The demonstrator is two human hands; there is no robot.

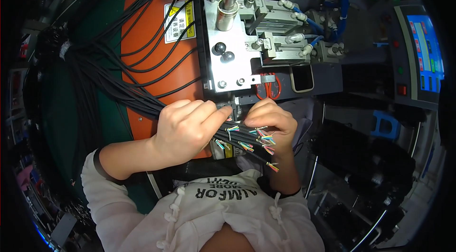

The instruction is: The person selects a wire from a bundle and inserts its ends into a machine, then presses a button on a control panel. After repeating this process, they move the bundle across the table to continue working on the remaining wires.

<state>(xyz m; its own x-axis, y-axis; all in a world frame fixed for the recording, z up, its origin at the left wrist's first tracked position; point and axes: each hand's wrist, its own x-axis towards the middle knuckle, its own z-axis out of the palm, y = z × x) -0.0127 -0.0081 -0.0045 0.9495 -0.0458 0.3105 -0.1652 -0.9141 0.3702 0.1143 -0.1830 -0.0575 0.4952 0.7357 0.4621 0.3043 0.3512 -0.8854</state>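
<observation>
My left hand [185, 128] is closed, its thumb and fingertips together at the front of a metal machine [232, 73]. A bundle of black cables [137, 100] runs in from the left and passes under this hand. Beyond it, the stripped cable ends [247, 146] fan out between my hands, showing thin coloured wires. My right hand [273, 120] is curled just right of them, its fingertips close to a small dark part [233, 109] below the machine plate. What its fingers pinch, if anything, is hidden.
Above my hands, the machine carries two black knobs [224, 52] and several air cylinders. Red-handled scissors [269, 88] and a phone-like dark-screened thing [302, 79] lie at its right. An orange panel [142, 62] is to the left, a lit control screen [426, 52] far right.
</observation>
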